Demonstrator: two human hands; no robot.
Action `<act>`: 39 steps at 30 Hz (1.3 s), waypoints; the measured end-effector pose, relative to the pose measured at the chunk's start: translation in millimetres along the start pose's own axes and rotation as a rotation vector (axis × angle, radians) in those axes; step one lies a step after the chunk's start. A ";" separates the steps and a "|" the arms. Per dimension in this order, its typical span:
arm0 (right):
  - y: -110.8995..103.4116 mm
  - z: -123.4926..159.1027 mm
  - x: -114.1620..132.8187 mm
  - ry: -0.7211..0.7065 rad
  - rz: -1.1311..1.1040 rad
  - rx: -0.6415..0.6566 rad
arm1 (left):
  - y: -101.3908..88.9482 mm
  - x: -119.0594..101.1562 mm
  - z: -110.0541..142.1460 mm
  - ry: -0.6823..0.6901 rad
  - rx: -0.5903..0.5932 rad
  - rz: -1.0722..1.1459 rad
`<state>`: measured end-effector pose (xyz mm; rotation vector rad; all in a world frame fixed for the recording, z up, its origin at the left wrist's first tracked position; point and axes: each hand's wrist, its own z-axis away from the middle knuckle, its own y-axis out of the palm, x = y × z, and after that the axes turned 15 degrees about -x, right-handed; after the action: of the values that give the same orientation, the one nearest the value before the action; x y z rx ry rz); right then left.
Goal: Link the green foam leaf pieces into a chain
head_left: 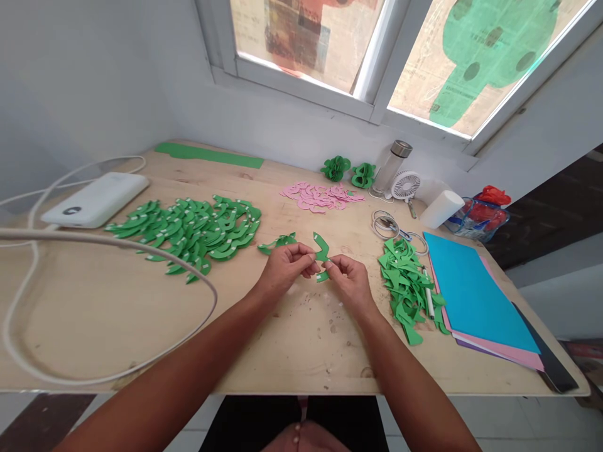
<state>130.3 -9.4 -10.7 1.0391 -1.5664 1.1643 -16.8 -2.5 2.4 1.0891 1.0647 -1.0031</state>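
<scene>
Between my two hands is a curved green paper cutout (321, 243) with small white patches near its ends. My left hand (293, 265) pinches its left side, and my right hand (347, 279) grips it from the right with thumb and fingers together. Part of the cutout is hidden behind the fingers. Just behind my left hand lies a small green paper piece (282, 240). Farther left spreads a large pile of green curved cutouts (188, 229), many with white patches. Right of my right hand lies a heap of green paper scraps (405, 282) with a white pen (429, 295) on it.
Pink cutouts (320, 196) and two green paper balls (335, 168) sit at the back, near a glass bottle (393, 166) and small fan (406, 186). Scissors (386, 223) and blue sheets (475, 289) are at right. A white cable (214, 295) loops beside a power bank (97, 199) at left.
</scene>
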 end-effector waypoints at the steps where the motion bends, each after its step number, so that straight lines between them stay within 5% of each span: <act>1: 0.1 -0.2 -0.6 0.021 -0.030 0.008 | -0.1 -0.3 0.2 -0.009 0.009 0.004; 12: 2.1 0.3 -3.3 0.085 -0.127 0.085 | -1.3 4.8 -3.7 0.008 0.099 -0.027; 39: 1.4 2.1 4.5 0.074 -0.130 0.068 | -0.5 5.1 -1.3 -0.050 0.100 0.012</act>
<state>127.5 -11.6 -7.0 1.1133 -1.3892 1.1596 -16.5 -1.7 -2.9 1.1440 0.9753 -1.0782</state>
